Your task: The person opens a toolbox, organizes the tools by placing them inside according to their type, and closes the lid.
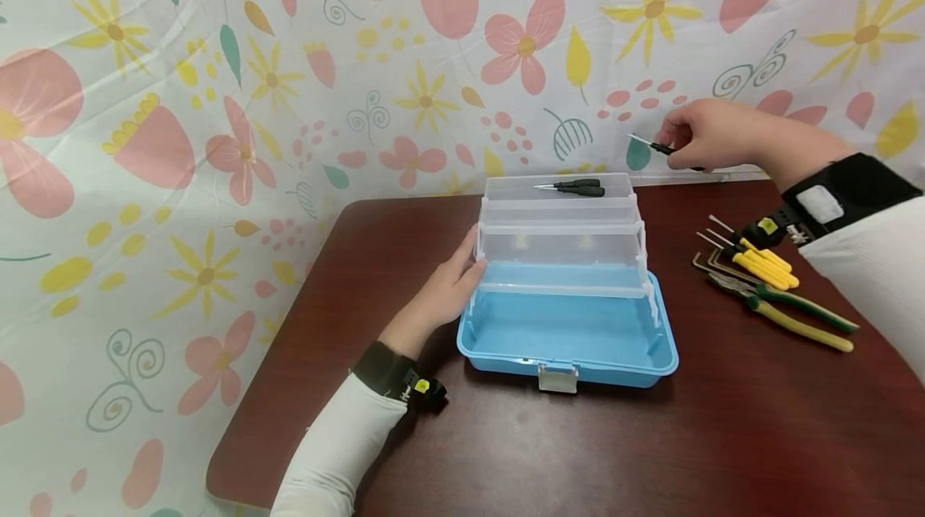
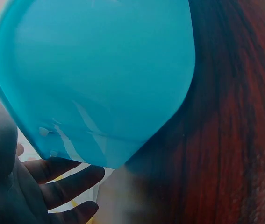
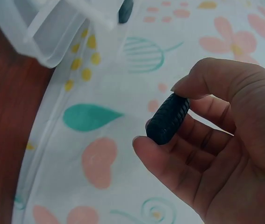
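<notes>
My right hand (image 1: 715, 134) is raised over the back right of the table and pinches a small screwdriver (image 1: 661, 148) by its black ribbed handle, its metal shaft pointing left. The right wrist view shows the butt of this handle between thumb and fingers. My left hand (image 1: 451, 284) rests against the left side of a light blue toolbox (image 1: 571, 372), near its back corner, fingers extended. In the left wrist view those fingers (image 2: 71, 186) lie loosely spread beyond the blue end wall. Clear trays (image 1: 560, 240) stand unfolded above the box; the top one holds black-handled screwdrivers (image 1: 578, 189).
Right of the toolbox lie yellow-handled screwdrivers (image 1: 766, 266), hex keys (image 1: 726, 266) and pliers (image 1: 784, 308) with green and yellow handles. A white latch (image 1: 558, 379) sits on the box front. A flower-patterned cloth (image 1: 405, 59) hangs behind the dark red table (image 1: 564, 461).
</notes>
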A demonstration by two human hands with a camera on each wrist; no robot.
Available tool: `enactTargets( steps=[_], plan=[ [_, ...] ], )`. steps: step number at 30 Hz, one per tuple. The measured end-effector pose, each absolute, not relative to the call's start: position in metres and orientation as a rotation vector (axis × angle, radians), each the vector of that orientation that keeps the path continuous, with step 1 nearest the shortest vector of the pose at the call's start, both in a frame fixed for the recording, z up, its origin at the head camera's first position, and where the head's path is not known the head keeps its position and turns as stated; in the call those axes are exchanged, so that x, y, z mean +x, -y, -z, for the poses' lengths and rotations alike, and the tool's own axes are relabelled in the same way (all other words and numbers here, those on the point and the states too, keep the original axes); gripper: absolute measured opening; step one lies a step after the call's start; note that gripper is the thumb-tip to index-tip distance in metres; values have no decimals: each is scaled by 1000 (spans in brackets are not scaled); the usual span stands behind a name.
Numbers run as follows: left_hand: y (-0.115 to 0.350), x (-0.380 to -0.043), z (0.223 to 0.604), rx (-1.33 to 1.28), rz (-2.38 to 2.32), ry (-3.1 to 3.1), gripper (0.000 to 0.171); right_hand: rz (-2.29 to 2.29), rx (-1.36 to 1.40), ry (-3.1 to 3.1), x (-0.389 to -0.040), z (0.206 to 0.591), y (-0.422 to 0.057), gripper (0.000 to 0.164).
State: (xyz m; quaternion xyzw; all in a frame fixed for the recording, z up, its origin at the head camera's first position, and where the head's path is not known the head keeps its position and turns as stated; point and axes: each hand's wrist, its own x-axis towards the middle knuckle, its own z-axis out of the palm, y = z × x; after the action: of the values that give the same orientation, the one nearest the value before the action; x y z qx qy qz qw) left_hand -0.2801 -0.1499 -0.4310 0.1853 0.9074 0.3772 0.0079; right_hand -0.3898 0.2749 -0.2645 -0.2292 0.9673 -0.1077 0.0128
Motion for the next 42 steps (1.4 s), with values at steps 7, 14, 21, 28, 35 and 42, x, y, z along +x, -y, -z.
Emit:
enactTargets(
  steps=[7,14,21,28,35,42],
  plan=[
    [150,-280,431,590,-1185,-2847,66,223,-820,-2998,-389,250,-239,18],
    [150,-281,433,580,-1194,-2838,66,225,-893,-2949,-392,256,-210,16],
    [151,-281,432,569,-1193,-2832,66,317,-943,-2883,-396,271,-185,17],
    [153,-281,434,565,-1203,-2823,65,311,-947,-2864,-399,285,-163,20],
    [153,-281,435,578,-1191,-2833,65,325,-919,-2873,-406,296,-154,23],
    [154,-282,433,596,-1203,-2823,65,325,-940,-2871,-410,304,-153,26]
  ],
)
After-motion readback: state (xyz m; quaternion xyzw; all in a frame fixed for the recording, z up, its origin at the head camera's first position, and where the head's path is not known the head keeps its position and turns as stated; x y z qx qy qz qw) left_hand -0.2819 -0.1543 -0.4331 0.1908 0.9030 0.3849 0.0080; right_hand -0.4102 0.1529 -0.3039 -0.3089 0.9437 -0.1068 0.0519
